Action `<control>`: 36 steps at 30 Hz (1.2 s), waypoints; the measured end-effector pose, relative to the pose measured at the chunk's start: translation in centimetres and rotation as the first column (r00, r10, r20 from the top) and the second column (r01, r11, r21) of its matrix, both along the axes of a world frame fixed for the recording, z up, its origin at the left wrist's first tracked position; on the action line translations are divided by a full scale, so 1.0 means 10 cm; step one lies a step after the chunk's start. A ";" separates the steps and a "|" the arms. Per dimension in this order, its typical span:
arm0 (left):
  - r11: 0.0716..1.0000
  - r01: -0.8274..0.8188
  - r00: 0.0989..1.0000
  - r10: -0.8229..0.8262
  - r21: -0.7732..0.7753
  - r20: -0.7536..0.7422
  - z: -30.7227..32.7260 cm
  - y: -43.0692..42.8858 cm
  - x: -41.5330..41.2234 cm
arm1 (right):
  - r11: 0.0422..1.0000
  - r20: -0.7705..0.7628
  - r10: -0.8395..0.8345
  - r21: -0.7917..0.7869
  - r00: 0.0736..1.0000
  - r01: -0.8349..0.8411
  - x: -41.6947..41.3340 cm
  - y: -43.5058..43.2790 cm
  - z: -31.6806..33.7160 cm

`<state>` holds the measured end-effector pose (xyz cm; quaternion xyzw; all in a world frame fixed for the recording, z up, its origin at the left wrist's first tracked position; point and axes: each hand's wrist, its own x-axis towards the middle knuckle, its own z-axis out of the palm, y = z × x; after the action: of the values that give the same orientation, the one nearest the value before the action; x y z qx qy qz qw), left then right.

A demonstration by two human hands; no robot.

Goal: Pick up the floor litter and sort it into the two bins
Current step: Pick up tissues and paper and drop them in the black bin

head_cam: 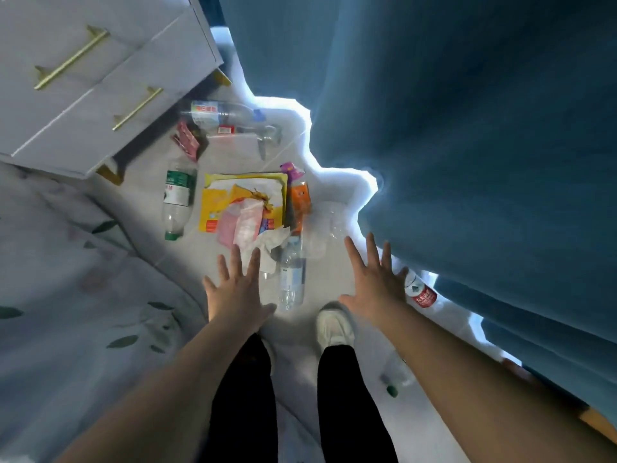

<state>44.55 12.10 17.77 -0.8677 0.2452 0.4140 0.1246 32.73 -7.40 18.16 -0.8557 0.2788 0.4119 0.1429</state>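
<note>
Down at centre frame, both hands out over the pale floor [187, 262], palms down, fingers spread wide, holding nothing. Left hand [235, 295] hovering just below a crumpled white tissue [270, 242]; right hand [375, 282] out to the right, close against the blue curtain [467, 145] filling the whole right side.

Between the two hands — a clear plastic bottle [292, 279] lying lengthways, pointing up toward the main heap. At that heap, mid-frame: a yellow wrapper [213, 202] spread flat, a pink packet [245, 222] on top of it, an orange wrapper [300, 198] at its right edge, a small purple wrapper [290, 168] just above. Something clear and crushed [334, 218] to the right of the orange one, too washed out to name.

Left of the heap, a green-labelled bottle [177, 198], cap toward the bottom of the frame. Higher up, a red packet [187, 140] and two more clear bottles, one with a blue cap [220, 113], one with a red label [247, 132] — both lying near the foot of a white drawer unit [110, 105] with gold handles in the upper left.

Right of the right hand, a red-labelled bottle [420, 292] tucked at the curtain hem. Lower down, beside the right forearm, another clear bottle with a green cap [395, 372], blurred.

Below the hands, black trouser legs and a white shoe [335, 324]. Floral bedding [83, 295] across the lower left. No bins in view.
</note>
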 end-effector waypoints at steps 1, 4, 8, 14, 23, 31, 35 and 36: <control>1.000 0.011 1.000 -0.011 -0.009 -0.001 -0.26 0.00 0.07 | 1.000 -0.015 0.001 0.000 1.000 -0.001 0.06 0.02 -0.26; 0.999 0.006 1.000 -0.006 -0.041 0.002 -0.92 0.02 0.28 | 1.000 -0.079 -0.005 0.021 0.997 0.006 0.22 0.09 -0.94; 0.989 -0.076 0.996 0.082 -0.128 0.042 -1.61 0.05 0.44 | 0.999 -0.113 0.025 0.050 0.993 -0.020 0.35 0.11 -1.65; 0.961 -0.092 0.977 0.138 -0.261 0.163 -2.33 0.02 0.62 | 0.999 -0.054 0.031 -0.024 0.998 -0.032 0.47 0.03 -2.43; 0.895 -0.097 0.947 0.217 -0.435 0.236 -2.68 0.01 0.75 | 0.981 0.141 0.083 -0.185 0.987 -0.056 0.80 0.10 -3.08; 0.845 0.010 0.965 0.132 -0.534 0.227 -2.53 0.12 0.81 | 0.944 0.154 0.179 -0.306 0.972 -0.126 0.83 0.09 -3.02; 0.850 0.036 0.969 0.099 -0.526 0.227 -2.23 0.14 0.85 | 0.952 0.151 0.182 -0.275 0.972 -0.135 0.80 0.04 -2.65; 0.851 0.046 0.969 0.090 -0.523 0.232 -2.13 0.14 0.86 | 0.953 0.139 0.181 -0.270 0.974 -0.138 0.80 0.02 -2.54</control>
<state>53.16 13.55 -3.53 -0.9162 0.3211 0.2211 -0.0921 40.74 -7.21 -7.20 -0.9173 0.2473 0.3114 0.0186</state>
